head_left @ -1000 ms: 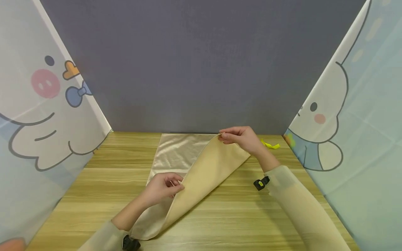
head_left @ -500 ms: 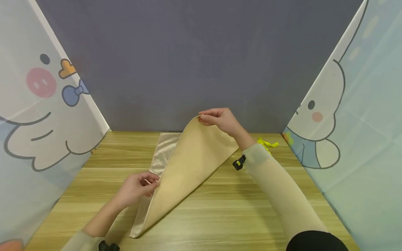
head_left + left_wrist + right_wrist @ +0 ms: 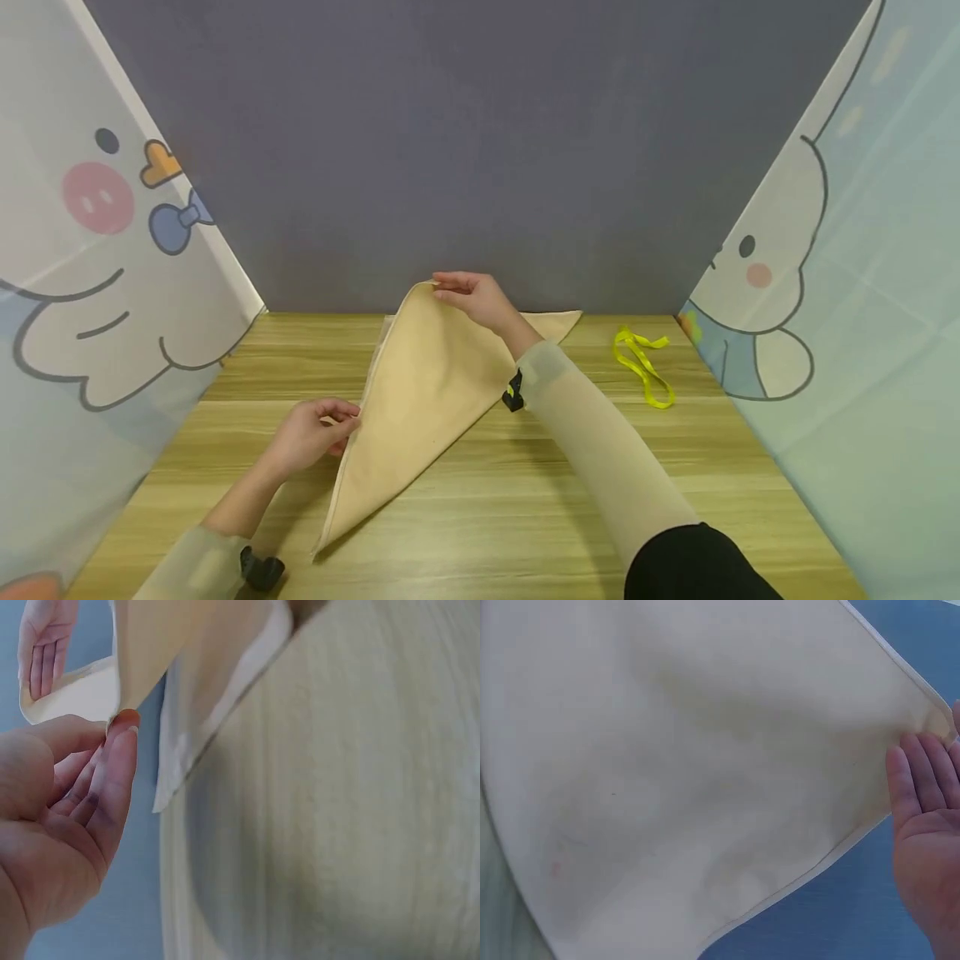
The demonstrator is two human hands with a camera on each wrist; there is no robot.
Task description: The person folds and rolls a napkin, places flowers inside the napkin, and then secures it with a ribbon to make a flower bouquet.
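A beige cloth with a stitched edge is folded diagonally over the wooden table, its matte side showing. My right hand pinches its raised far corner between thumb and fingers. Lower on the left edge, my left hand pinches the hem. In the left wrist view, thumb and fingertips of that hand meet on the cloth's edge, and a shinier layer shows beyond. The right wrist view has the cloth spread wide, with the right hand's straightish fingers at its corner.
A looped yellow ribbon lies on the wooden table, right of the cloth. A grey panel stands at the back. Cartoon-printed sheets flank the table on both sides.
Both hands have moved left with the cloth's edge, the right hand rising and then lowering slightly. The folded flap now covers nearly all the shiny side. The yellow ribbon has come into full view.
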